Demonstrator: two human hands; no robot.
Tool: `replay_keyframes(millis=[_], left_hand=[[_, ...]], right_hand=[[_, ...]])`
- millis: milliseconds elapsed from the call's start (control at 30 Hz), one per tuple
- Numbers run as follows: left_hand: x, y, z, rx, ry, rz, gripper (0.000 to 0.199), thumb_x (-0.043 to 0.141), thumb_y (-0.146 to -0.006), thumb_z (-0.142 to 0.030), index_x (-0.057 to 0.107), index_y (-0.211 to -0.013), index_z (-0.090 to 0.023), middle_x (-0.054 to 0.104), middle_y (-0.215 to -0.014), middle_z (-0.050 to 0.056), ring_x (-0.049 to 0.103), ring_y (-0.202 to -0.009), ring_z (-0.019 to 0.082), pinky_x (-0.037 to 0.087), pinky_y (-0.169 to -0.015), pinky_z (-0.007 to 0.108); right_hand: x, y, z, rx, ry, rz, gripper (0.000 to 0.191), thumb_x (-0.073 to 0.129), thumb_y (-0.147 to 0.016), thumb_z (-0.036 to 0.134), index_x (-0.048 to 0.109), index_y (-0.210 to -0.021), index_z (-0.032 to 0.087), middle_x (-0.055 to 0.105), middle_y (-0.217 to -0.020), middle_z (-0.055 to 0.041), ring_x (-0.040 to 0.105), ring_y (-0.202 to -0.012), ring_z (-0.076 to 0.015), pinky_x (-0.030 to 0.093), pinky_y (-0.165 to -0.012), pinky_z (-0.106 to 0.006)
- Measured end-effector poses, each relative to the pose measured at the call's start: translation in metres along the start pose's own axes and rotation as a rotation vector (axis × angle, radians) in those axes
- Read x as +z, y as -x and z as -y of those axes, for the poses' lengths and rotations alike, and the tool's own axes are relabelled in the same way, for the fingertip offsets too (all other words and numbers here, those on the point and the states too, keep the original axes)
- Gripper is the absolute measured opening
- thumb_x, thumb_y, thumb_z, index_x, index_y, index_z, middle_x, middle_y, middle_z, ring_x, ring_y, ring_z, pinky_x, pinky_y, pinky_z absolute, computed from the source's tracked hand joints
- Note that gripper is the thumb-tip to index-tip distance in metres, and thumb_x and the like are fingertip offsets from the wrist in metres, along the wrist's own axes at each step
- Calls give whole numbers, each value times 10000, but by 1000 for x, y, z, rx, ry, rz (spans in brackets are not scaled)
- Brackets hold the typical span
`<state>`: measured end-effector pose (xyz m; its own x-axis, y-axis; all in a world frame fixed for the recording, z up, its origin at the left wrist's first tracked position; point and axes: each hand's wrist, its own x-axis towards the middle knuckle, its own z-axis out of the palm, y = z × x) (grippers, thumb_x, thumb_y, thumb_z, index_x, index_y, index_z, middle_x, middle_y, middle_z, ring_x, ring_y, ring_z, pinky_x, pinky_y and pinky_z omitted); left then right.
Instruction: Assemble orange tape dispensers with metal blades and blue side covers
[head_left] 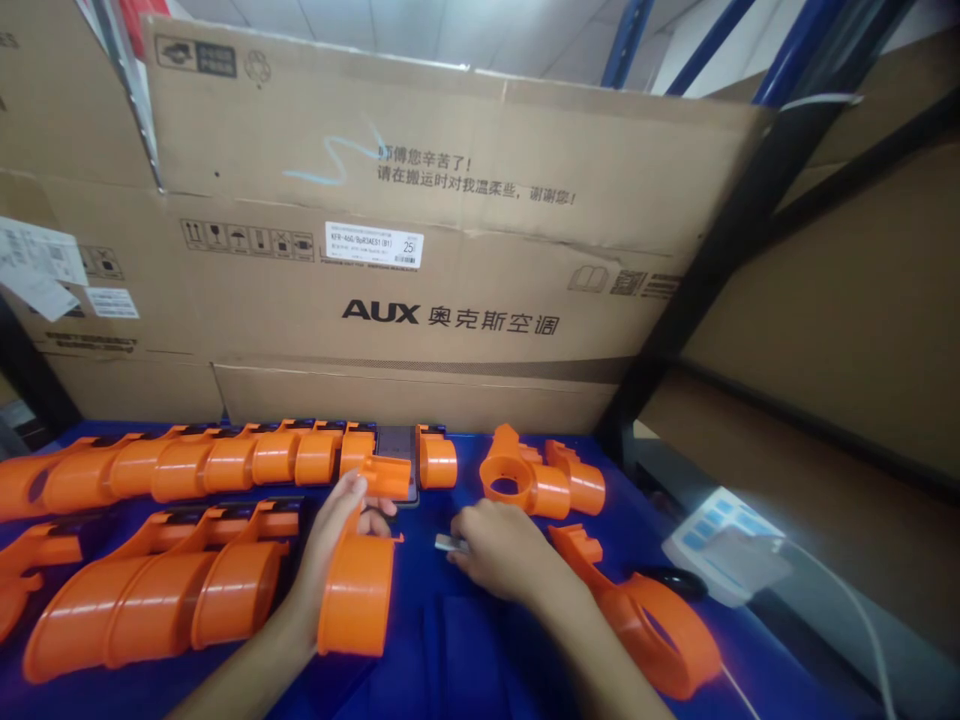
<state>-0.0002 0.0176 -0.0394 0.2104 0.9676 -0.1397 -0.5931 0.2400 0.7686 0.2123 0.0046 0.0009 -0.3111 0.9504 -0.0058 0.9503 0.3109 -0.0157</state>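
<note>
My left hand (336,512) is closed around the upper part of an orange plastic tape dispenser (356,595), keeping it upright with its round hub low and its short arm at the top. A thin orange tip juts from the hub toward my right hand. A little to the right, my right hand (491,545) is closed on a small light-grey flat piece (448,543). Only the end of that piece shows past the fingers, so its kind is hidden. The two hands are apart, above the blue surface (420,570).
Rows of orange dispensers (154,610) with dark tops stand at the left and back. Several more orange dispensers (660,640) lie at the right, near a black object (679,580) and a white-and-blue device (724,545) with a cable. Large cardboard boxes (450,370) stand behind.
</note>
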Motion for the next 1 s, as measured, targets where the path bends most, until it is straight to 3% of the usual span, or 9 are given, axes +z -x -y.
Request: replay_keyframes(millis=[167,300,367,433,500,567,767,1000], left_hand=[[3,-1,2,74,-95,1,417,793,-759,-543,600,-841,-183,716,-683,9,588,-427,97,427,-422,191],[3,-4,3,100,-163,13,440,783,-762,-568,603,-856,-177,716,-688,13,590,-437,99,429,-419,192],[2,-5,3,107,-178,9,454,779,-763,-577,610,-883,-173,715,-694,14,590,-443,100,431,-418,193],[2,-4,4,127,-179,13,447,772,-779,-565,612,-927,-174,719,-718,13,607,-473,103,444,-433,188],[2,-3,5,155,-181,24,425,763,-802,-538,610,-970,-179,726,-753,13,631,-518,106,466,-464,182],[1,-3,6,163,-193,31,421,759,-811,-530,605,-984,-179,727,-756,15,639,-527,107,473,-476,179],[1,-6,5,130,-177,32,452,764,-800,-552,587,-994,-184,722,-751,20,633,-499,115,492,-466,195],[4,1,5,140,-175,82,389,720,-854,-532,621,-993,-182,715,-810,26,645,-538,116,530,-508,214]], right_hand=[[-4,-2,5,-19,-15,-35,145,604,-864,194,708,-767,165,733,-796,-123,704,-812,-275,419,-662,-310],[-11,-4,7,-52,-99,-129,100,583,-867,198,657,-801,186,734,-910,-88,686,-834,-226,432,-684,-286],[-12,-5,6,-63,-301,-244,92,556,-887,193,611,-813,198,725,-890,-57,676,-806,-193,448,-686,-268],[-9,-6,6,-59,-645,-350,123,500,-947,228,564,-844,209,701,-780,-26,666,-704,-169,465,-638,-255],[-4,-7,7,-48,-972,-370,180,451,-1007,328,536,-892,219,656,-673,9,634,-572,-152,463,-552,-243],[-1,-7,8,-35,-1153,-367,241,468,-1016,418,540,-902,219,610,-620,35,575,-488,-130,439,-496,-230],[-4,-12,11,-49,-1328,-489,267,702,-901,441,674,-867,177,665,-768,-18,595,-680,-146,472,-648,-258],[-4,-13,10,11,-1367,-502,297,707,-902,469,720,-921,173,508,-583,45,418,-523,-105,316,-481,-227]])
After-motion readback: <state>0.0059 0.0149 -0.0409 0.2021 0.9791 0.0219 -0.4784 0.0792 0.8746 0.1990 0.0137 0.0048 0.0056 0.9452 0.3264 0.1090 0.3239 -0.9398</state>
